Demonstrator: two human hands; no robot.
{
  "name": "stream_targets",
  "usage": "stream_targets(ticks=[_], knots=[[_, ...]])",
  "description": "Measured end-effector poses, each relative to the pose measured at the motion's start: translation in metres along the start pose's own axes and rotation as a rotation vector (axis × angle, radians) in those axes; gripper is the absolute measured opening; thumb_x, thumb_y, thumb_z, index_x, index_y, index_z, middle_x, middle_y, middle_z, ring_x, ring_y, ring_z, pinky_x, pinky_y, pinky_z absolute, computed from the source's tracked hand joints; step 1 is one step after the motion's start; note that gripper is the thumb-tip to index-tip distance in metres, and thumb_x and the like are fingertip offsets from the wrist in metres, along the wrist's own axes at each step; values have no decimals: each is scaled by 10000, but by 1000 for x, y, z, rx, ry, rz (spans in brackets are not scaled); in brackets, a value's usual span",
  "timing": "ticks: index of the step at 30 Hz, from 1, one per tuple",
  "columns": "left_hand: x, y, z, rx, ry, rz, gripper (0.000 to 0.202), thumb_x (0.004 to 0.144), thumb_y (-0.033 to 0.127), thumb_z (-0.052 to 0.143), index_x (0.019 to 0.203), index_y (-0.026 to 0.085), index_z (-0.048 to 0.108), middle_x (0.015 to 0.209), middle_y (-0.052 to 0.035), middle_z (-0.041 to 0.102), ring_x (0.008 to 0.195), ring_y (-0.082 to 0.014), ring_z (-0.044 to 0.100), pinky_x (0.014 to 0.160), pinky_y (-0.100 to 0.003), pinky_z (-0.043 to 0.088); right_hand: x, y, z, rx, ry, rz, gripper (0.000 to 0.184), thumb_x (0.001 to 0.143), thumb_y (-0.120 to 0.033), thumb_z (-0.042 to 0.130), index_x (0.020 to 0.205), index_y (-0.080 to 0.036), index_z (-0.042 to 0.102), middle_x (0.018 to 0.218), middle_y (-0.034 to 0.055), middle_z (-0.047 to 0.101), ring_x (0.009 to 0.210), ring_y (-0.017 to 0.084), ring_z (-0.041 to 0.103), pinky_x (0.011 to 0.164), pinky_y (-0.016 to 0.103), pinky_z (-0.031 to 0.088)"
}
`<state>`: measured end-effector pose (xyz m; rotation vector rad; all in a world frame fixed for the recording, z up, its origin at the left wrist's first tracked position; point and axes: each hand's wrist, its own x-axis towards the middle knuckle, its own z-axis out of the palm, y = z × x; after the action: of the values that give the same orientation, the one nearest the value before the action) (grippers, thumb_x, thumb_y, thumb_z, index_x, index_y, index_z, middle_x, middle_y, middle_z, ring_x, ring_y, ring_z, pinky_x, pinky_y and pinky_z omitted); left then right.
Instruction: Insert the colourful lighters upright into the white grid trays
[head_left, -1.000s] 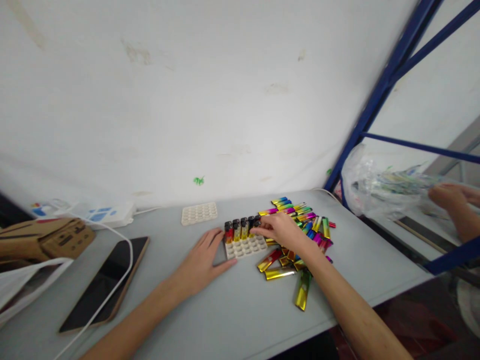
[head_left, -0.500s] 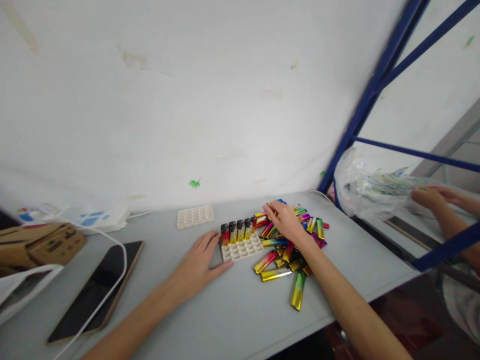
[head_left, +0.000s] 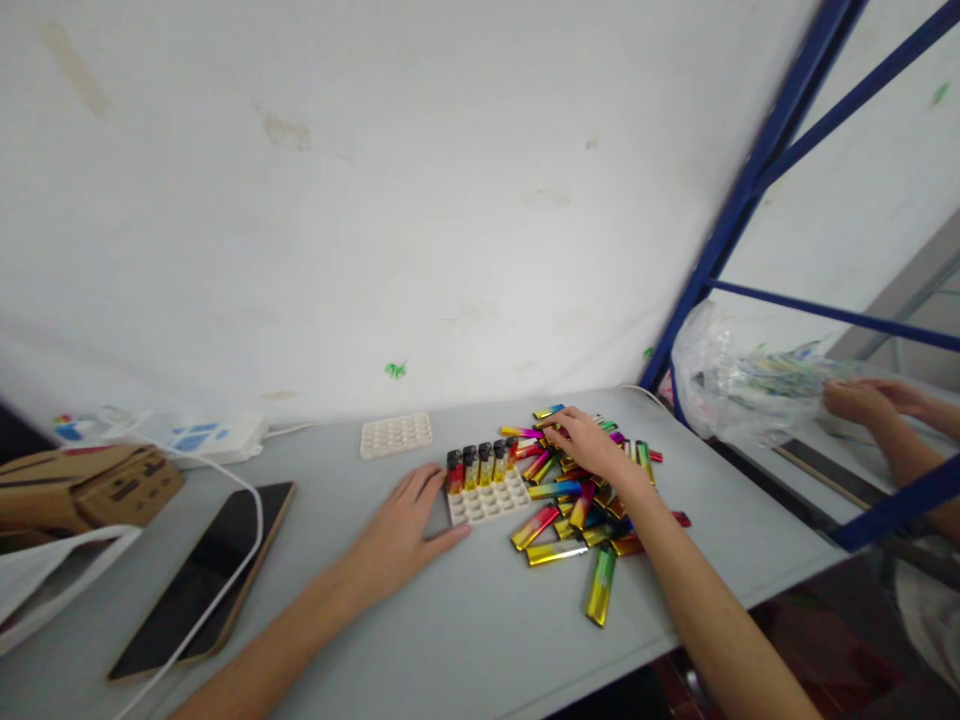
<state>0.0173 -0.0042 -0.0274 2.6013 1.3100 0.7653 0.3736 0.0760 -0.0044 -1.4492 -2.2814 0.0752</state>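
Observation:
A white tray with round-holed cells (head_left: 487, 503) lies on the grey table, its back row holding several upright lighters (head_left: 485, 464) with black tops and red or yellow see-through bodies. My left hand (head_left: 405, 515) rests open along the tray's left side, thumb at the front corner and fingertips by the back corner. To the right spreads a heap of shiny lighters (head_left: 556, 552) in yellow, red, blue, green and purple. My right hand (head_left: 589, 440) is over the back of this heap, fingers apart and reaching down among the lighters; nothing held shows in it, though its fingertips are partly hidden.
Behind stands a second holed tray (head_left: 396, 436) near the wall. A phone or tablet (head_left: 202, 580) with a white cable, a cardboard box (head_left: 105, 485) and a power strip (head_left: 217, 440) are at left. Right of a blue frame (head_left: 720, 240), another person's hands (head_left: 862, 400) hold a plastic bag (head_left: 720, 370).
My right hand has lowered slightly into the heap, and some lighters there have shifted. My left hand stays beside the tray. The whole view has moved a little.

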Motion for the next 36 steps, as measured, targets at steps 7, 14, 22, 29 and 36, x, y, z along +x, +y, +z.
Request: stream_targets(ticks=[7, 14, 22, 29, 36], knots=[[0, 0, 0, 2, -23, -13, 708, 950, 696, 556, 1436, 181, 525, 1470, -165, 582, 1348, -339, 578, 1167, -516, 483, -7, -6, -14, 67, -97, -81, 191, 987, -285, 664, 1100, -184, 781, 1102, 123, 738, 1020, 259, 678, 951, 404, 515], [0, 1, -1, 6, -15, -9, 704, 946, 700, 557, 1438, 197, 532, 1459, -150, 596, 1339, -341, 588, 1163, -513, 490, -6, -8, -14, 122, 3, -46, 181, 1002, -278, 624, 1073, -192, 768, 1057, 117, 748, 971, 248, 694, 918, 389, 526], [0, -1, 0, 1, -33, -15, 709, 951, 687, 568, 1441, 177, 525, 1473, -176, 580, 1355, -345, 573, 1170, -540, 477, -5, -45, -21, 388, 168, 66, 379, 1076, -437, 435, 1215, -204, 699, 954, 64, 764, 838, 215, 694, 801, 331, 506], [0, 0, -1, -5, -23, -11, 694, 945, 685, 573, 1423, 184, 530, 1466, -166, 586, 1340, -338, 586, 1161, -527, 490, 1, -60, -2, 822, 291, 273, 509, 857, -699, 680, 747, -208, 604, 594, -21, 544, 547, 147, 490, 514, 269, 385], [0, 1, -1, -9, -22, -6, 690, 949, 685, 573, 1417, 180, 531, 1451, -173, 590, 1331, -339, 588, 1161, -525, 490, 0, -79, -2, 1092, 128, 132, 528, 987, -715, 464, 844, -218, 570, 651, -15, 577, 547, 140, 553, 555, 276, 470]])
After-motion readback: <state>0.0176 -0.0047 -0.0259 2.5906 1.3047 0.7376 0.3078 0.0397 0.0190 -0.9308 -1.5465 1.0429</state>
